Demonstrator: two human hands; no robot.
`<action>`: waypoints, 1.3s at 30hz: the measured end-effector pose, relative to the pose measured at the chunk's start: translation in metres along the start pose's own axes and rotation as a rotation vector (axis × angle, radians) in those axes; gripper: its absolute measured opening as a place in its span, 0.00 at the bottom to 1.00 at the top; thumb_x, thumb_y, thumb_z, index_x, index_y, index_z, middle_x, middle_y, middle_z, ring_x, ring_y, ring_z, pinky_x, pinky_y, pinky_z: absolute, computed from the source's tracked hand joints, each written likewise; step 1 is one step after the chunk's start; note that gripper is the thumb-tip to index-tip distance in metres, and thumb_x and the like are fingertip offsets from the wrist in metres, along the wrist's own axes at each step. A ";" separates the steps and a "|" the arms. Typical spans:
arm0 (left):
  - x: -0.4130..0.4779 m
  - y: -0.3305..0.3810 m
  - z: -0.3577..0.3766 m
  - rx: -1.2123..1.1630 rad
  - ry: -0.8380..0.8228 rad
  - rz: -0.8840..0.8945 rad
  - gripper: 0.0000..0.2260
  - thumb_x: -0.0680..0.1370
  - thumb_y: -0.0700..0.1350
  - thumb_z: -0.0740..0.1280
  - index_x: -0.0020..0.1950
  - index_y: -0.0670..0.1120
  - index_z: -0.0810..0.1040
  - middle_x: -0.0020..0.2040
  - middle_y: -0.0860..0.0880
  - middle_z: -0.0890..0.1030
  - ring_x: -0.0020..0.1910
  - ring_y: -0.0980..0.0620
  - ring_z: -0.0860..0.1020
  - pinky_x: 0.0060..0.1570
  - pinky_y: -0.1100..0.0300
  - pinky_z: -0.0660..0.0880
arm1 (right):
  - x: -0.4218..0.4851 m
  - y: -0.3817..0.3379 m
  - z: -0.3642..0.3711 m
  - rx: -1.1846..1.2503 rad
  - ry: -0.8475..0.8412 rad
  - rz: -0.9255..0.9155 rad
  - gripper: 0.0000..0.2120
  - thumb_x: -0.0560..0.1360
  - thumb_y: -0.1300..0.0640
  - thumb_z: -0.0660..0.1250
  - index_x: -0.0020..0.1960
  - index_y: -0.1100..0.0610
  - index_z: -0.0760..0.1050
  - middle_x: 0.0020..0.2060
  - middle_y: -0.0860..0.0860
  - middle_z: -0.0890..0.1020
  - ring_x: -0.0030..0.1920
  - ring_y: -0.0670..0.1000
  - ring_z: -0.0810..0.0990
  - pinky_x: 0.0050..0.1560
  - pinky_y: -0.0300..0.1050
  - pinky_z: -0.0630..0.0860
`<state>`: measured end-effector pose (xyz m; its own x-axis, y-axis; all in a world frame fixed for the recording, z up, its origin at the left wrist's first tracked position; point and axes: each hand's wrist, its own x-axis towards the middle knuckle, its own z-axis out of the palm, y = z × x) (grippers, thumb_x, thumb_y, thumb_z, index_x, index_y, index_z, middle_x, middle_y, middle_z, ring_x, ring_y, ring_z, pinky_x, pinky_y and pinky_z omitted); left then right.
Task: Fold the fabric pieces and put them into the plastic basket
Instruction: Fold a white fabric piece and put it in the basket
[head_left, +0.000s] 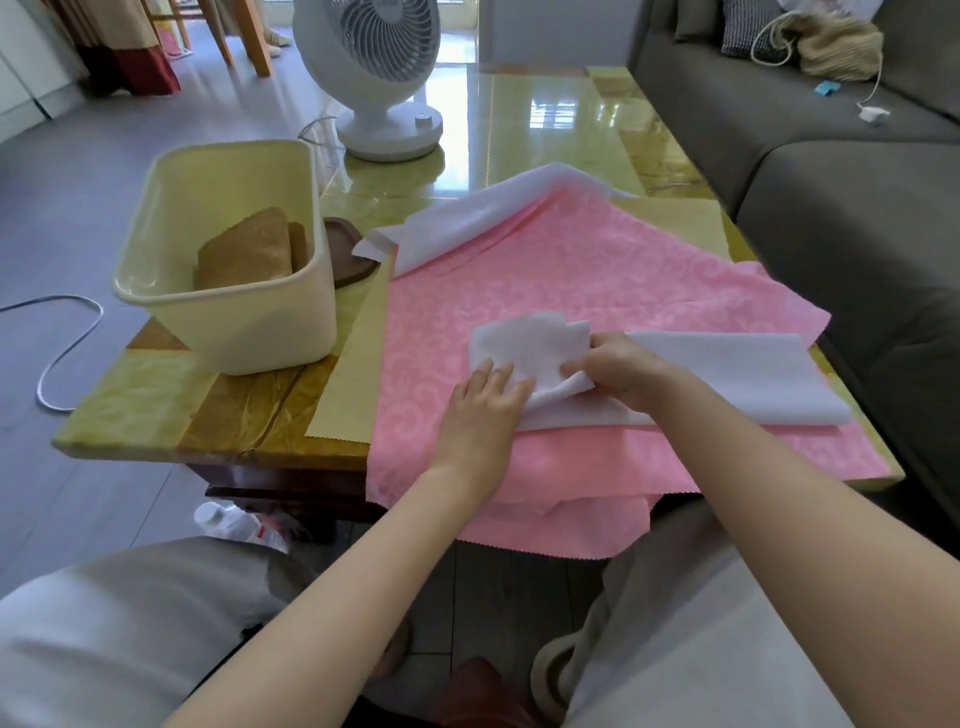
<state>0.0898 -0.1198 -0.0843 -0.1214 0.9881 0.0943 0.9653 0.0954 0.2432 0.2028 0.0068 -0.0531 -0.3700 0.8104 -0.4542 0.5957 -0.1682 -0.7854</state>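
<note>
Your left hand (480, 415) presses straight fingers (504, 376) on the white fabric piece (727, 374); your right hand (621, 371) pinches its folded end, over pink patterned cloth (571, 270) at the near edge of the glossy yellow table (156, 410).

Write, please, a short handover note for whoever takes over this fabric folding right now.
Left hand: flat, pressing the near white fabric down.
Right hand: pinching that fabric's turned-over end.
It lies on the pink fabric, spread on the table, overhanging the near edge.
A second white fabric lies loose at the far side.
The plastic basket, at the table's left, holds folded brown fabric.
Done: brown piece stowed.
To do: finish this fold, fold the other white and the pink, basket all three.
</note>
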 end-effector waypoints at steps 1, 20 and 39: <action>0.000 -0.001 0.000 0.014 -0.022 0.001 0.31 0.74 0.28 0.56 0.75 0.48 0.59 0.77 0.45 0.55 0.77 0.45 0.50 0.71 0.53 0.54 | 0.004 -0.001 0.000 -0.004 0.004 0.008 0.09 0.74 0.66 0.64 0.53 0.63 0.77 0.44 0.57 0.79 0.46 0.56 0.78 0.46 0.48 0.74; 0.000 0.000 0.000 0.053 -0.044 -0.006 0.30 0.76 0.29 0.54 0.76 0.48 0.56 0.77 0.43 0.52 0.77 0.44 0.47 0.71 0.54 0.53 | -0.047 0.026 0.026 -0.460 0.360 -0.200 0.18 0.79 0.47 0.59 0.61 0.60 0.68 0.50 0.56 0.79 0.52 0.57 0.78 0.51 0.49 0.74; -0.001 -0.001 0.002 0.060 -0.021 0.041 0.30 0.76 0.28 0.55 0.75 0.47 0.59 0.76 0.43 0.54 0.77 0.44 0.49 0.70 0.55 0.56 | -0.046 0.024 0.021 -0.435 0.325 -0.085 0.24 0.78 0.55 0.63 0.66 0.67 0.59 0.63 0.62 0.68 0.61 0.63 0.72 0.58 0.51 0.70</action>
<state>0.0897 -0.1206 -0.0865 -0.0774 0.9936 0.0821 0.9816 0.0615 0.1810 0.2193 -0.0462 -0.0598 -0.2312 0.9543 -0.1894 0.8386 0.0968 -0.5361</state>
